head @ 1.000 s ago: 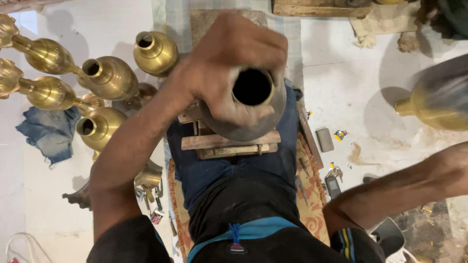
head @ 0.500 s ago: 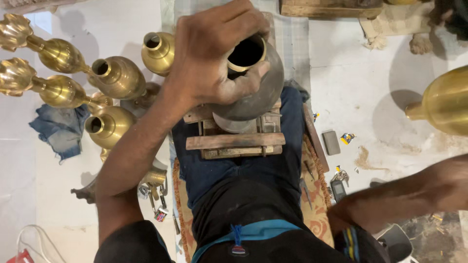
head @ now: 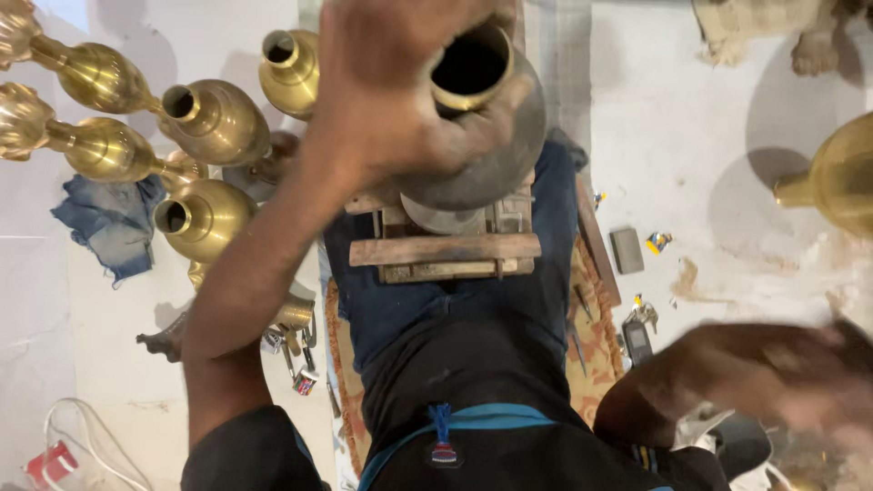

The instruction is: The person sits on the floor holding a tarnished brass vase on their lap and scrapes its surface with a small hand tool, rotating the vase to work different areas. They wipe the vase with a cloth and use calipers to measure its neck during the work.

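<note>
Left hand: the left hand is wrapped over the shoulder of the dull grey-brown round metal pot, fingers curled at its brass-rimmed mouth, tilting the opening up towards the person.
Pot position: over the small wooden block stand on the lap, apparently a rest (contact hidden).
Right hand: the right hand is blurred; cannot tell whether it is spread or closed.
Surroundings: polished brass vases lie grouped at left, within arm's reach.

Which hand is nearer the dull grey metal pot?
Left. The left hand grips the grey pot at its neck; the right hand is blurred, low and well off to its right.
</note>
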Demonstrator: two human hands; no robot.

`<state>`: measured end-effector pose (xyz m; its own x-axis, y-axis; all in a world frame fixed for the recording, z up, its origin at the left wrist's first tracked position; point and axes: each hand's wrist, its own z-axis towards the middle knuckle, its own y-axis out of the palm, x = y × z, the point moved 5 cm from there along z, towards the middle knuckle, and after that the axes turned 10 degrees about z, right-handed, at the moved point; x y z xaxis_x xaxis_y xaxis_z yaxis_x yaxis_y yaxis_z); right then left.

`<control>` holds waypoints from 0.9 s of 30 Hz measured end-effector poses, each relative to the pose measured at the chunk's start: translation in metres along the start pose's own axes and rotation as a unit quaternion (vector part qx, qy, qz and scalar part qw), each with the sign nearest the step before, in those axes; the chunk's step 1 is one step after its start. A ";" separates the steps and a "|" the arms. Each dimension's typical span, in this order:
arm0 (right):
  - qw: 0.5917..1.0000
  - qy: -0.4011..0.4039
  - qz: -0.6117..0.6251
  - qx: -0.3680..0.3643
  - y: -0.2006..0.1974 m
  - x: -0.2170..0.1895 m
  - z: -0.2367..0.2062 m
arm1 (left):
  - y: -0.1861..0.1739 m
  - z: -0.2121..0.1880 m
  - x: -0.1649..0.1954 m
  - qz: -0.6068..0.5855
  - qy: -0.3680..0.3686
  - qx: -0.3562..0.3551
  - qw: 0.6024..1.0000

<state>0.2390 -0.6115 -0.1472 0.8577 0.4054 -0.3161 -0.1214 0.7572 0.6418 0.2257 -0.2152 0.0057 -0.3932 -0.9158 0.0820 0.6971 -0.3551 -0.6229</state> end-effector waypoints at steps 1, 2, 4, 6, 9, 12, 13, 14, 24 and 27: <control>1.000 -0.004 0.004 -0.005 0.011 -0.002 0.000 | 0.000 -0.001 0.006 0.015 -0.039 0.006 0.999; 0.999 0.044 0.000 -0.023 0.025 -0.001 -0.009 | 0.000 -0.005 0.011 0.028 -0.078 0.012 0.997; 0.922 0.358 -0.038 -0.140 0.060 0.023 -0.071 | 0.004 -0.012 0.014 0.108 -0.172 0.024 0.979; 0.523 0.792 -0.068 -0.307 0.069 0.036 -0.175 | 0.014 -0.013 0.014 0.083 -0.144 -0.001 0.986; 0.561 0.778 -0.136 -0.250 0.033 0.031 -0.172 | 0.025 -0.004 0.007 0.002 0.015 -0.065 0.998; 0.922 0.360 -0.127 -0.072 -0.005 0.004 -0.069 | 0.027 0.013 -0.001 -0.233 0.166 -0.135 0.949; 0.972 0.212 -0.101 -0.031 -0.013 -0.007 -0.042 | 0.026 0.017 -0.003 -0.272 0.189 -0.153 0.931; 0.993 0.091 -0.081 -0.002 -0.016 -0.020 -0.027 | 0.025 0.021 -0.005 -0.312 0.211 -0.172 0.910; 0.590 0.758 -0.105 -0.257 0.006 0.033 -0.161 | 0.000 -0.006 0.043 -0.065 -0.005 -0.102 0.993; 0.913 0.373 -0.117 -0.114 -0.008 0.009 -0.064 | -0.001 -0.010 0.064 -0.028 -0.101 -0.045 0.993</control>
<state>0.2161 -0.5812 -0.1995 0.3043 0.3907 -0.8688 -0.1528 0.9202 0.3603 0.1937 -0.2714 0.0034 -0.2951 -0.9172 0.2676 0.6168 -0.3968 -0.6798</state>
